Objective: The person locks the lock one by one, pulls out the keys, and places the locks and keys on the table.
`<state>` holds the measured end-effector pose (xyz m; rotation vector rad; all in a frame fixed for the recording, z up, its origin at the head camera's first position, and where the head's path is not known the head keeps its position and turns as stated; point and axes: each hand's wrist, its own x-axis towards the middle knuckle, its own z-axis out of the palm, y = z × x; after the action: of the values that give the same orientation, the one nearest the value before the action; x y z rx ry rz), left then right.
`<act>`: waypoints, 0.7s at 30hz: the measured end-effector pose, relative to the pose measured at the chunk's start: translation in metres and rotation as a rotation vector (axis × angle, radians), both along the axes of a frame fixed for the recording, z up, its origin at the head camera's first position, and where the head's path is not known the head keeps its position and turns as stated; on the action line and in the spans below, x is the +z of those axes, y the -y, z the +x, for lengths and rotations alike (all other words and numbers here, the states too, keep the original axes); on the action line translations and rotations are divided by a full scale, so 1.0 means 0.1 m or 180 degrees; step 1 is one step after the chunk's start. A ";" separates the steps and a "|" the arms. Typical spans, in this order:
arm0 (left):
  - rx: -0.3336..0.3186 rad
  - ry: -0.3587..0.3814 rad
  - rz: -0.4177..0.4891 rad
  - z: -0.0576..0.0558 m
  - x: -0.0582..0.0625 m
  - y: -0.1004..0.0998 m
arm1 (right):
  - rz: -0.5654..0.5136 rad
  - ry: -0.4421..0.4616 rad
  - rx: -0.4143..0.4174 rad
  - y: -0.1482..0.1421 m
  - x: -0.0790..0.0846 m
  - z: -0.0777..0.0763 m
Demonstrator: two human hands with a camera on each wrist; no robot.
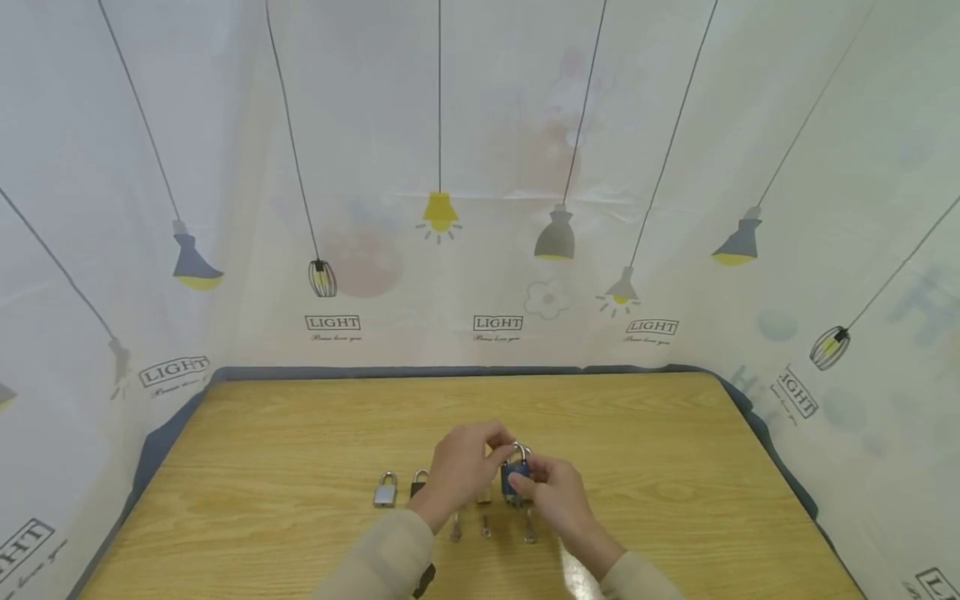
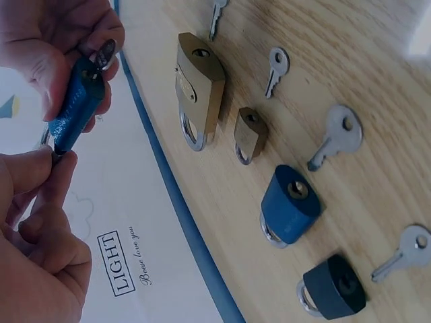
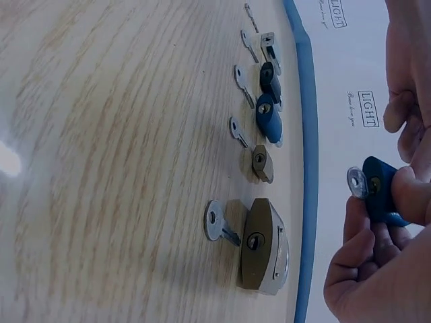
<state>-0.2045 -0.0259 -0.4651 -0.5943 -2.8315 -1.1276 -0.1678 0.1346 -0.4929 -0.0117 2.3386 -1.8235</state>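
Both hands hold a blue padlock (image 1: 512, 481) above the table. My right hand (image 1: 557, 497) grips its body, the thumb on one side and fingers on the other. At the top, my left hand (image 1: 467, 462) pinches the silver shackle (image 1: 522, 451) between thumb and fingertips. A small silver key (image 3: 357, 182) sits at the keyhole end of the held lock; how deep it goes in cannot be told. Whether the shackle is locked is hidden by the left fingers. Below lie a large brass padlock (image 2: 202, 84), a small brass padlock (image 2: 250, 134) and another blue padlock (image 2: 291, 205).
Farther along the row are a black padlock (image 2: 334, 288) and a silver padlock (image 1: 386, 490). Loose keys lie before the locks, including a large round-headed key (image 3: 214, 221). The wooden table (image 1: 300, 433) ends at a printed cloth wall (image 1: 420, 283).
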 end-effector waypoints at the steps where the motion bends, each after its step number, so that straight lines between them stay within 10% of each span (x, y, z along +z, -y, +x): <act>1: -0.0012 -0.0028 -0.0017 0.00 -0.01 -0.01 | 0.0024 -0.0004 -0.0027 0.00 0.01 0.01; 21: -0.0078 0.0051 -0.0103 -0.02 0.01 -0.01 | 0.0071 0.0020 0.0058 -0.06 0.04 -0.02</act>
<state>-0.2070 -0.0244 -0.4640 -0.6266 -2.8690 -1.0973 -0.1700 0.1404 -0.4886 -0.0242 2.3467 -1.7862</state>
